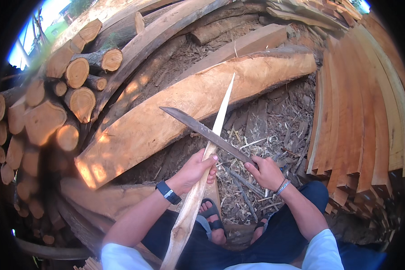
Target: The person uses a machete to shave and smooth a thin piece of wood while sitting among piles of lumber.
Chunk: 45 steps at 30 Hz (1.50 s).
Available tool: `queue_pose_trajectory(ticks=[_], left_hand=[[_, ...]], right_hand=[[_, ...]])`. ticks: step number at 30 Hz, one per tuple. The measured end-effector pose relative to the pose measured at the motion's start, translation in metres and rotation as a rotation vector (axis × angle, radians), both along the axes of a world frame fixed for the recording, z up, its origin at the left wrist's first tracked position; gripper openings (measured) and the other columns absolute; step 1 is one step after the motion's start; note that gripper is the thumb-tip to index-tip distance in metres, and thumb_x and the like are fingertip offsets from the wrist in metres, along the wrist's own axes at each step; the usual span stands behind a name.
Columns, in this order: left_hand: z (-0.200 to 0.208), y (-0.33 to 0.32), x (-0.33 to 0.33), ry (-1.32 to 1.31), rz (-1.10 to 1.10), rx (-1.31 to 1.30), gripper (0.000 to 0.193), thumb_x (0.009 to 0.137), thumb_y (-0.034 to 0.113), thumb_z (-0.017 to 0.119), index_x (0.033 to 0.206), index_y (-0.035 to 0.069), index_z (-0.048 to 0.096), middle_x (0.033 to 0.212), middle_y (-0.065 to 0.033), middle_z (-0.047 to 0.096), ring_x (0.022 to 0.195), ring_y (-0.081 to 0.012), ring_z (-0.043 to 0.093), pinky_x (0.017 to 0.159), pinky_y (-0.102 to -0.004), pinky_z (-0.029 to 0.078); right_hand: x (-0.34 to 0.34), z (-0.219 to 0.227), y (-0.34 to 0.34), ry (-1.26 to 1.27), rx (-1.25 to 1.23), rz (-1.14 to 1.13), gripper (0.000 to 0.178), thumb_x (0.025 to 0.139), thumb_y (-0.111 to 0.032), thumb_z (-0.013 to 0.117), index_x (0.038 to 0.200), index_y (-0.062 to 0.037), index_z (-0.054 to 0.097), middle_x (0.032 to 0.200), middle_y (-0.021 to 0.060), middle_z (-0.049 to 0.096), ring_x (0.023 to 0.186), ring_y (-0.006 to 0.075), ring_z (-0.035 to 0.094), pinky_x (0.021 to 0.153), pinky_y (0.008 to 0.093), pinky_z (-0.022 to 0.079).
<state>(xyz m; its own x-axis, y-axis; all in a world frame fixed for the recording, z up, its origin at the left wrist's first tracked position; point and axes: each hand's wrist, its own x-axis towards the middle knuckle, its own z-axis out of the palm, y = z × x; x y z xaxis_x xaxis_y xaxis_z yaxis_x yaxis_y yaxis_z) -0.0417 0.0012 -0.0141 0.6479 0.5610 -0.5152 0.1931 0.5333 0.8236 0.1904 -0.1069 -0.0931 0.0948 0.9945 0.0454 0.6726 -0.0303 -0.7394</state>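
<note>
Pale, tapering wood point(187, 208) gripped by the left hand point(195, 171) crosses the dark machete point(201, 130) the right hand point(267, 173) holds.

Outdoor wood yd, cut logs point(45, 119) stacked L, sawn boards point(360, 108) R, shavings point(263, 141) on dirt gnd point(197, 51)

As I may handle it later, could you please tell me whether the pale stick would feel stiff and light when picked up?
The stick is probably stiff, since it shows no sag beyond the left hand. It may feel fairly light, being slender for its length. Its narrow tip could be fragile if pushed.
</note>
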Motion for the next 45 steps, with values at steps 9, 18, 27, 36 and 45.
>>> queue_pose_trajectory(ticks=[9,18,27,36,45], left_hand=[[-0.002,0.007,-0.004,0.036,-0.047,0.056,0.021,0.104,0.028,0.058,0.111,0.009,0.05,0.073,-0.0021,0.053,0.057,-0.0096,0.05,0.05,-0.0249,0.042],[-0.001,0.007,-0.005,0.05,-0.081,0.097,0.023,0.103,0.03,0.058,0.109,0.01,0.048,0.073,-0.0017,0.053,0.058,-0.0086,0.05,0.049,-0.0239,0.041],[-0.006,0.01,-0.004,0.078,-0.065,0.105,0.024,0.103,0.029,0.058,0.11,0.009,0.048,0.073,-0.0022,0.054,0.057,-0.0088,0.05,0.049,-0.0238,0.041],[-0.002,0.01,-0.001,0.07,-0.075,0.123,0.023,0.103,0.027,0.058,0.111,0.009,0.046,0.073,-0.0028,0.054,0.056,-0.0095,0.05,0.049,-0.0242,0.041],[-0.003,0.01,0.0,0.096,-0.095,0.126,0.019,0.103,0.023,0.057,0.107,0.009,0.045,0.073,-0.0027,0.055,0.057,-0.0097,0.051,0.048,-0.0245,0.041]], right_hand=[[0.002,0.004,0.001,0.001,-0.027,0.039,0.053,0.1,-0.046,0.054,0.08,0.0019,0.061,0.063,0.0255,0.06,0.066,0.0467,0.062,0.063,0.0519,0.049],[0.003,0.003,0.001,0.061,-0.022,0.042,0.053,0.1,-0.046,0.052,0.08,0.0021,0.061,0.061,0.0257,0.057,0.065,0.0471,0.061,0.062,0.0516,0.047],[-0.003,-0.002,0.002,0.012,-0.037,0.031,0.055,0.1,-0.049,0.053,0.08,0.0009,0.063,0.061,0.0259,0.059,0.066,0.0466,0.063,0.064,0.0519,0.049],[0.0,0.004,0.007,-0.014,-0.024,-0.006,0.057,0.101,-0.049,0.05,0.079,0.0029,0.063,0.066,0.0269,0.061,0.069,0.0458,0.064,0.066,0.0514,0.05],[0.002,-0.006,0.013,0.074,-0.034,-0.067,0.056,0.1,-0.05,0.051,0.084,0.0023,0.065,0.063,0.0249,0.061,0.067,0.0457,0.064,0.066,0.052,0.05]])
